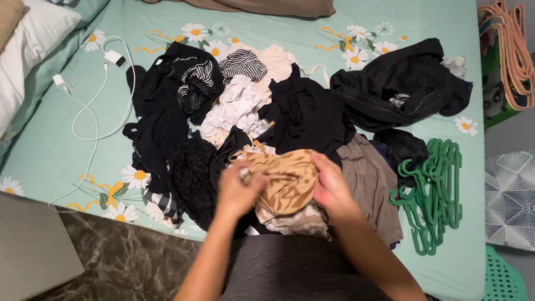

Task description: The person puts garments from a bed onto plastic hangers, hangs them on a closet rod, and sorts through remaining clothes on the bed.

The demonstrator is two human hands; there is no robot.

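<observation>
tan patterned garment (287, 181), crumpled, two-handed

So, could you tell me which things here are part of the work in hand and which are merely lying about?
In hand: left hand, right hand, tan patterned garment, clothes pile.

Lying about: green hangers, white charger cables, pillow.

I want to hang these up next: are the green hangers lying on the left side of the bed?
No, the green hangers lie at the right side of the bed, beside the clothes pile.
</observation>
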